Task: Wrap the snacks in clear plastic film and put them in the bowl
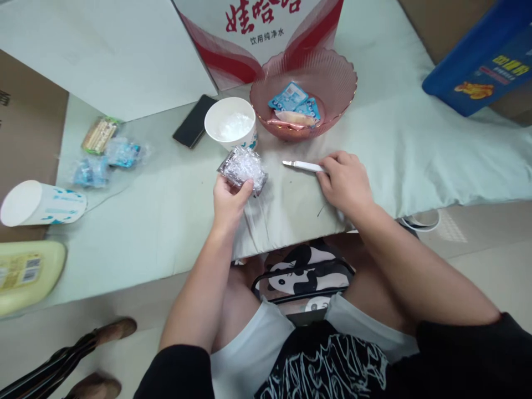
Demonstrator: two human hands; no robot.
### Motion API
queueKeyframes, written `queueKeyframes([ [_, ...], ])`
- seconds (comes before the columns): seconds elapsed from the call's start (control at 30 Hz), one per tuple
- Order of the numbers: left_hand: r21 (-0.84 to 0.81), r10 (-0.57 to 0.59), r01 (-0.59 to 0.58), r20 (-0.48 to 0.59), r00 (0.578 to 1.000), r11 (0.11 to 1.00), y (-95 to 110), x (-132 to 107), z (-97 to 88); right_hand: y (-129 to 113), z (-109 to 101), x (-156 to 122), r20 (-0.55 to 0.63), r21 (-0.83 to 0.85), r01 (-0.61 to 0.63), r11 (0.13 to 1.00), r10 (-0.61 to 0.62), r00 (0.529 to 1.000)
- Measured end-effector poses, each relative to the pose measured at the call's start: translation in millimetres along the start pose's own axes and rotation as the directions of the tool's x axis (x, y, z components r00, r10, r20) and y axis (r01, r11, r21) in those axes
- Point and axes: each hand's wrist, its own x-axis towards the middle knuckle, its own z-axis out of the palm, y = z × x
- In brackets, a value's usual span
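My left hand (229,198) is closed on a crinkled clear plastic packet with a dark inside (244,169), held just above the pale green cloth. My right hand (344,180) rests on the cloth with its fingers curled round the handle of a small white knife (300,165), whose blade points left. A white paper cup (231,124) with clear wrapping inside stands just behind the packet. To its right is a pink glass bowl (336,75) holding blue and pink snack packets (291,100).
A black phone (193,121) lies left of the cup. Wrapped snacks (108,148) sit at the left, with a tipped paper cup (41,203) and a yellow container (25,275) nearer the edge. A red-and-white carton (253,33) stands behind; a blue box (482,61) at right. Another person's shoes (103,354) at bottom left.
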Motion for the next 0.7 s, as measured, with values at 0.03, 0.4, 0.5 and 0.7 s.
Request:
queueKeyframes([
  [0.03, 0.003, 0.002, -0.002, 0.001, 1.0, 1.0, 0, 0, -0.2, -3, -3, -3, 0.01, 0.084, 0.004, 0.996, -0.005, 1.0],
  [0.4, 0.118, 0.096, -0.115, 0.152, 0.984, 0.986, 6, -10, 5.4, -47, 8, -29, 0.31, 0.762, -0.122, 0.636, -0.194, 0.931],
  [0.5, 0.099, 0.103, -0.124, 0.191, 0.976, 0.987, 9, -11, 5.3, -45, 8, -27, 0.274, 0.692, -0.07, 0.719, -0.172, 0.946],
  [0.7, -0.018, 0.068, -0.067, 0.118, 0.991, 0.998, 13, -9, 3.3, -43, 7, -26, 0.298, 0.618, -0.039, 0.785, -0.188, 0.936],
])
